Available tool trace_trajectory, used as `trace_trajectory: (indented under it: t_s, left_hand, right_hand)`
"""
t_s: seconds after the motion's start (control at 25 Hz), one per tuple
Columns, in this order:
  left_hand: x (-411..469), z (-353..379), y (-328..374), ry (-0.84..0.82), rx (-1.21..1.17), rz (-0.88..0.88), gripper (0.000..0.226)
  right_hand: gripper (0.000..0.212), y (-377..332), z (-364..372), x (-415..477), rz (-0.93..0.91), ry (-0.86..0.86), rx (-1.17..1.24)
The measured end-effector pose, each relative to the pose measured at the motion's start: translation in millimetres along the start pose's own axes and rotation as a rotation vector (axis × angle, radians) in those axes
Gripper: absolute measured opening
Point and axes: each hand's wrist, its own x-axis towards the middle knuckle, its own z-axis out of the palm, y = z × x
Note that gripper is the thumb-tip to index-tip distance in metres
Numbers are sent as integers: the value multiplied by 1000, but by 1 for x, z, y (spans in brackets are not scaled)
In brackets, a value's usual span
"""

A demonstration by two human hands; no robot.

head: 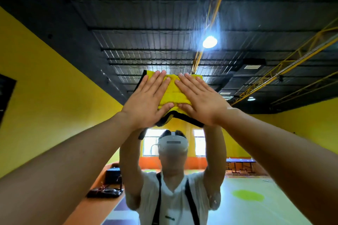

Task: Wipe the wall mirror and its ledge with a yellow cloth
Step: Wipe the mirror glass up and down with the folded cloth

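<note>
A sports hall, shown by table-tennis tables (pixel 240 160), bright painted floor (pixel 265 210) and high trussed ceiling (pixel 155 23).

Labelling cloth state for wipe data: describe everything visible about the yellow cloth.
The yellow cloth looks like soft, ribbed microfibre with black edge trim. It is folded or bunched and pressed flat against the mirror, high up. The left hand and right hand press on it with straight fingers, thumbs close together at its lower middle.

The cloth (pixel 173 91) lies flat against the mirror (pixel 164 23). The left hand (pixel 146 100) lies on the cloth's left half, the right hand (pixel 201 100) on its right.
</note>
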Motion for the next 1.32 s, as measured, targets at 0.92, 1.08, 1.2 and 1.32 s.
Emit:
trace_trajectory:
  t_s: [0.92, 1.08, 1.2, 1.32]
  left_hand:
    - [58, 0, 146, -44, -10, -18, 79]
    - [40, 7, 160, -14, -21, 5, 75]
    - [24, 9, 166, 2, -39, 28, 74]
    - [-1, 15, 181, 9, -57, 36, 73]
  right_hand:
    - [81, 97, -13, -110, 94, 47, 112]
    - [74, 91, -1, -131, 62, 102, 124]
    - [72, 80, 9, -148, 63, 162, 90]
    - [70, 70, 23, -171, 54, 217, 55]
